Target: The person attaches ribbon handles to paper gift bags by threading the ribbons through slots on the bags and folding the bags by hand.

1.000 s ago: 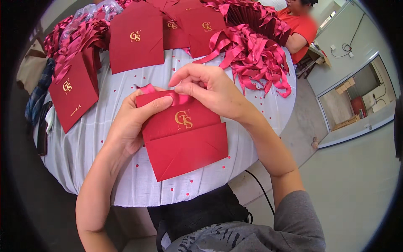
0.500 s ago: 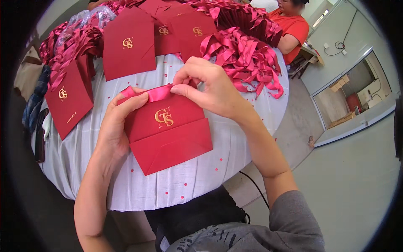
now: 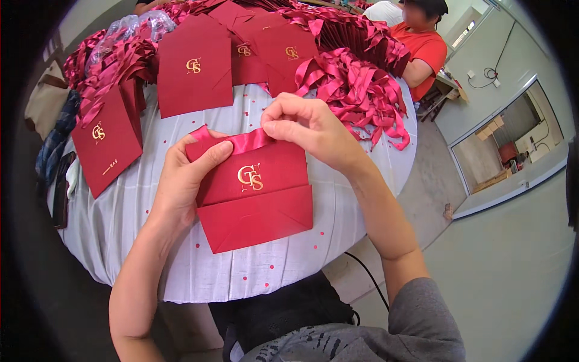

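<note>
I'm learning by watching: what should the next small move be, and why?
Perhaps the right hand should draw the pink ribbon gently taut: it runs to that hand across the top of the red bag, which the left hand grips.

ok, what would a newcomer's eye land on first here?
Likely the red bag in the middle with its gold emblem, left fingers gripping its upper left side, right fingers pinching the pink ribbon along its top. Next, the tangled ribbon heap toward the far right of the white tablecloth.
</note>
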A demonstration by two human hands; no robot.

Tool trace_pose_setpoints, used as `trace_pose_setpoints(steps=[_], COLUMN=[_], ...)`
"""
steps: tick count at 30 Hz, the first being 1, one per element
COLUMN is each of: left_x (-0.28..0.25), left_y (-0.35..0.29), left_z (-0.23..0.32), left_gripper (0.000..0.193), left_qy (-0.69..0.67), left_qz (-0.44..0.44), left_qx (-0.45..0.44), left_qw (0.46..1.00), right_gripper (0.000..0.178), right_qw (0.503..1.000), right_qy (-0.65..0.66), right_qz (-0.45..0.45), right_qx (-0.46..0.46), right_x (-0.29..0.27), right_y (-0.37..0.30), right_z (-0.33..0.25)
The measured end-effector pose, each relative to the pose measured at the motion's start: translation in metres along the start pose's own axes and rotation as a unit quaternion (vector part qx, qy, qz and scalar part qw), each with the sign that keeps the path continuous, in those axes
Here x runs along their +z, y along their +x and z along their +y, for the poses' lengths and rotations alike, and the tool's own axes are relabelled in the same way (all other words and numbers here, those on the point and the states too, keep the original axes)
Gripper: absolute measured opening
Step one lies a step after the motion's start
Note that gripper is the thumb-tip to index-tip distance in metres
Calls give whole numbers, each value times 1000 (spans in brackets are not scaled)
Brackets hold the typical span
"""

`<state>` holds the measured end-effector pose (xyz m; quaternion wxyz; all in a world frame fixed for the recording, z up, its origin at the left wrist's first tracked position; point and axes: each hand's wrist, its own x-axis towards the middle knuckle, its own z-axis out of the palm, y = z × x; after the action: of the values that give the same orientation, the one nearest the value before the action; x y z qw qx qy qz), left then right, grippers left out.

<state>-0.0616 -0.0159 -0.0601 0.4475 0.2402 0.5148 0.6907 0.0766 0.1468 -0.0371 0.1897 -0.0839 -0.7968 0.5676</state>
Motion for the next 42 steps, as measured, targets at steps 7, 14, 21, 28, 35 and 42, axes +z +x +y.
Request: trace_pose_setpoints(steps=[7, 14, 21, 28, 35, 42], left_x=[-4, -4, 1, 1, -4, -4], left_y=[3, 4, 1, -1, -2, -2], left_z=[0, -1, 0, 2, 1, 2], left_gripper=[20, 21, 19, 29, 40, 43], left_qy=[-28, -30, -19, -16, 35, 1], left_qz=[9, 19, 8, -98, -139, -115], left_qx=[0, -2, 10, 24, 50, 31], left_qw=[1000, 999, 1000, 995, 988, 993], right_gripper=[11, 9, 8, 11, 13, 14], right_qw=[930, 952, 990, 949, 909, 993], right_qy=[-314, -250, -102, -259, -379, -61], right_qz=[51, 42, -9, 17, 5, -80], right_qx=[-185, -173, -98, -178, -174, -62], right_x=[-4, -4, -8, 8, 28, 20], right_y=[1, 1, -1, -2, 3, 9], right_z=[0, 6, 6, -11, -23, -18])
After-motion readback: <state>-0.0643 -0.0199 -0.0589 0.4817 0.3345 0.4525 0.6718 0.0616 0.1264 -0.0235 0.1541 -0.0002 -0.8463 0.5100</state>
